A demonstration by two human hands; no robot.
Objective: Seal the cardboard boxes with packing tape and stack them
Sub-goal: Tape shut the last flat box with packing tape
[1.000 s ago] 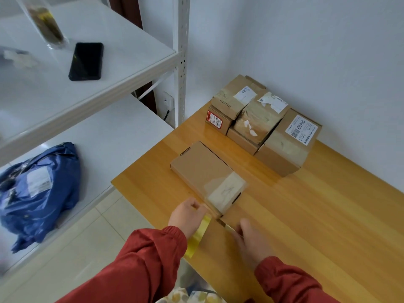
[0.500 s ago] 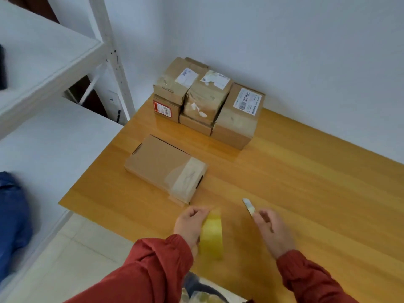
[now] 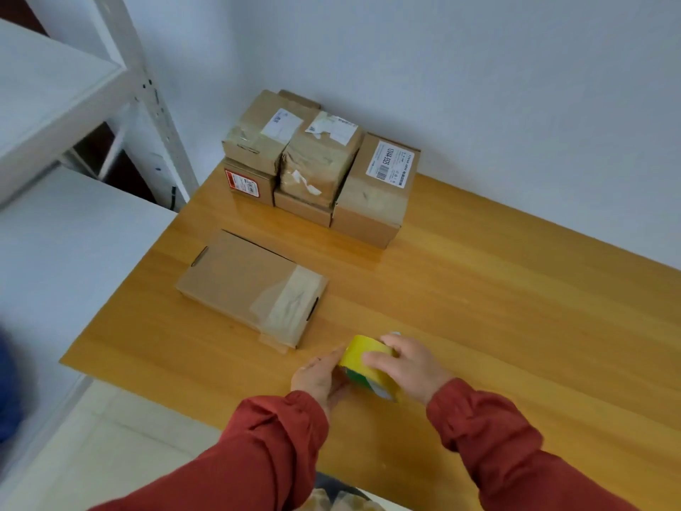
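Observation:
A flat cardboard box lies on the wooden table, its near end wrapped in clear packing tape. Just in front of it, a yellow roll of tape stands on the table between both hands. My left hand holds the roll from the left side. My right hand grips it from the right, fingers curled over its top; a small pale object pokes out behind this hand. A stack of sealed cardboard boxes with labels stands against the wall at the back.
A white metal shelf unit stands left of the table, its lower shelf level with the tabletop. A blue bag shows blurred at the far left edge. The wall runs behind the table.
My right hand came left and took hold of the tape roll together with the left hand. The roll shifted right, away from the flat box. The view panned right.

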